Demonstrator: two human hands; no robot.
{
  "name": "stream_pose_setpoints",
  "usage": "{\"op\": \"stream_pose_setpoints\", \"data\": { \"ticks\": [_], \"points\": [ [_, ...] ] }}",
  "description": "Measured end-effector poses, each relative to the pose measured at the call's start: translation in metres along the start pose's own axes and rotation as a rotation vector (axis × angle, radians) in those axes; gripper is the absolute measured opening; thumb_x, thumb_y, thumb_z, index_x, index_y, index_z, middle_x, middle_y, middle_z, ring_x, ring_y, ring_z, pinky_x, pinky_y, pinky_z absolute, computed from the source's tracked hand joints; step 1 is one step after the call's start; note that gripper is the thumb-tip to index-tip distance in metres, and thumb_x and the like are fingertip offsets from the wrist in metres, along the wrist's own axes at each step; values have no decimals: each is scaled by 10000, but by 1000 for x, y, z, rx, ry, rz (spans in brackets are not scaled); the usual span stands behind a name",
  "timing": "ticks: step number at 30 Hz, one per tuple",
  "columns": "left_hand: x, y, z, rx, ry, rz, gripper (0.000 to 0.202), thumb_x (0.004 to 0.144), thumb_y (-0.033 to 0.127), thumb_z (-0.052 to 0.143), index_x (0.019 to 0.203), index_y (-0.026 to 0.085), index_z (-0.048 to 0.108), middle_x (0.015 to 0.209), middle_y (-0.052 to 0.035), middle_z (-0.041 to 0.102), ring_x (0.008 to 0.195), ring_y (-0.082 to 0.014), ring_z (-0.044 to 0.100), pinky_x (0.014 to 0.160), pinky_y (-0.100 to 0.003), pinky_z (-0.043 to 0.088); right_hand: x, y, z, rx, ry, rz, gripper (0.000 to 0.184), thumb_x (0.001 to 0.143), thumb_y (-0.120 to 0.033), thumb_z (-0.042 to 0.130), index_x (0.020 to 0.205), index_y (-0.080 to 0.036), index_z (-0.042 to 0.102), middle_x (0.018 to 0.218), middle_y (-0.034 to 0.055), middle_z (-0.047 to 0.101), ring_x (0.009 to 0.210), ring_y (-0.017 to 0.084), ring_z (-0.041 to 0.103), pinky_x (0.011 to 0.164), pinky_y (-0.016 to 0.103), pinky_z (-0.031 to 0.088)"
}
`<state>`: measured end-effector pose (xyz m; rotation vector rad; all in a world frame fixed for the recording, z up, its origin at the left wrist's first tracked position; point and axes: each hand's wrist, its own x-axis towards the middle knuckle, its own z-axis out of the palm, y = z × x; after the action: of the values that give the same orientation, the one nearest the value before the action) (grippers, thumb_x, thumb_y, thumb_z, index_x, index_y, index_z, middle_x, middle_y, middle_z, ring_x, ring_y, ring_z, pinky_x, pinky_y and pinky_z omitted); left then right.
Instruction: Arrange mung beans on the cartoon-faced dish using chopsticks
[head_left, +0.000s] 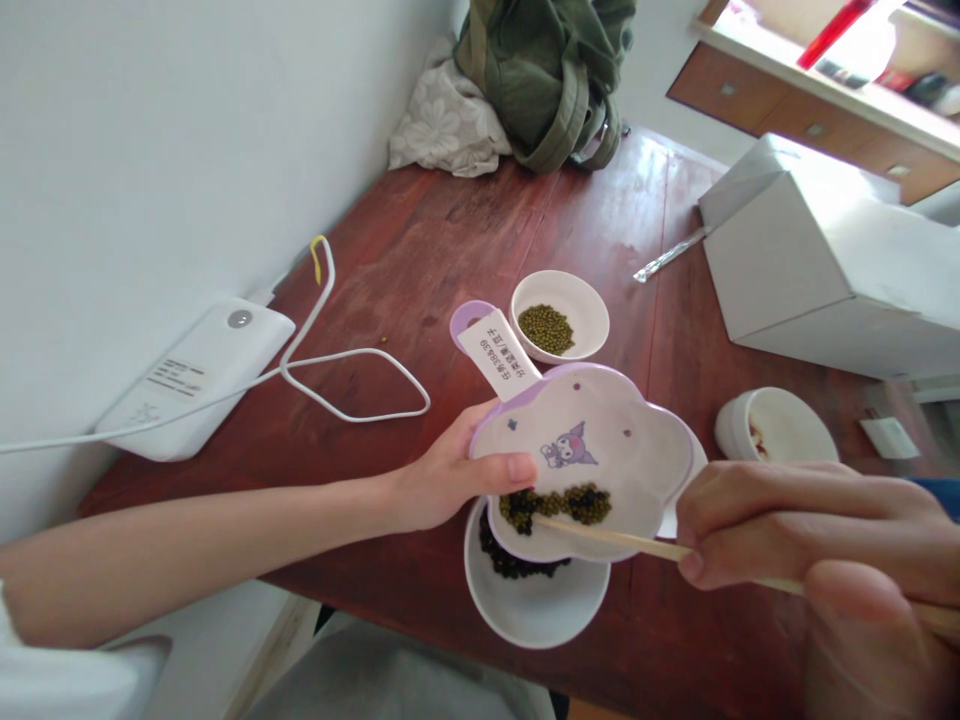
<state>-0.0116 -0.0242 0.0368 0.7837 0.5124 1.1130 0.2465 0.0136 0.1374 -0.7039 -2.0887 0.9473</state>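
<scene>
Partly over the near bowl (540, 625) of black beans (517, 566), there was the dish (641, 440), gripped at its edge by my left hand (442, 480), my right hand (787, 520) clutching a stick (622, 537) among mixed-looking beans (586, 503), where short, light strokes seemed safest, with the green-bean bowl (590, 312) just beyond!

Head-worn view, forward and down, close

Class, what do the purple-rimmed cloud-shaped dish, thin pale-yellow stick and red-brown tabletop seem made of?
Dish: smooth plastic or glazed ceramic; its even, printed surface fits both. Stick: probably matt wood or bamboo, from its pale colour. Tabletop: likely varnished wood, showing streaky grain and glare.
</scene>
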Motion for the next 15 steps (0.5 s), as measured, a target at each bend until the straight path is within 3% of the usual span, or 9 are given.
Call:
{"op": "stream_pose_setpoints", "data": {
  "ticks": [15],
  "points": [
    [0, -2, -2, 18, -4, 9, 643, 926, 545, 851, 1441, 185, 713, 1354, -162, 801, 1232, -350, 774, 1088, -484, 599, 6, -8, 9, 50, 35, 95, 515, 1140, -473, 551, 772, -218, 808, 735, 64, 765, 616, 189, 714, 521, 346, 503]
  ]
}}
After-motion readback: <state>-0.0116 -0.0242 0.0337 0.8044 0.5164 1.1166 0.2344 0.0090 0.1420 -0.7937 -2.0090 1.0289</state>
